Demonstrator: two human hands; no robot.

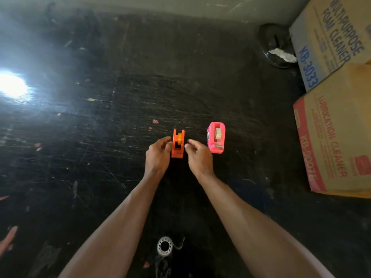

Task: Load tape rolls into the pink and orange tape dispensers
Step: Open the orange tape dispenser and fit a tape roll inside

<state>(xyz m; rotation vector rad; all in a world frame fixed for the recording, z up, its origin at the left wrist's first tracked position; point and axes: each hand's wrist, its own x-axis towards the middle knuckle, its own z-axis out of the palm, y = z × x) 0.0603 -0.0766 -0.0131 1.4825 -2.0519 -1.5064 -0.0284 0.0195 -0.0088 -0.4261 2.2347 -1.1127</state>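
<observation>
The orange tape dispenser (177,144) stands on the black table (100,157) with a yellow-orange tape roll (179,136) sitting between its side walls. My left hand (158,155) rests against its left side, fingertips touching the wall. Just right of it, my right hand (197,157) hovers with curled fingers that do not hold anything. Further right stands the pink tape dispenser (216,137), which has a greyish clear tape roll (218,134) in it. A loose clear tape roll (165,246) lies flat near the table's front edge between my forearms.
Two cardboard boxes (337,109) stand along the right side. A dark round object holding crumpled white paper (278,48) sits at the back right. Strong glare (12,86) washes out the left of the scratched table. Small scraps lie scattered about.
</observation>
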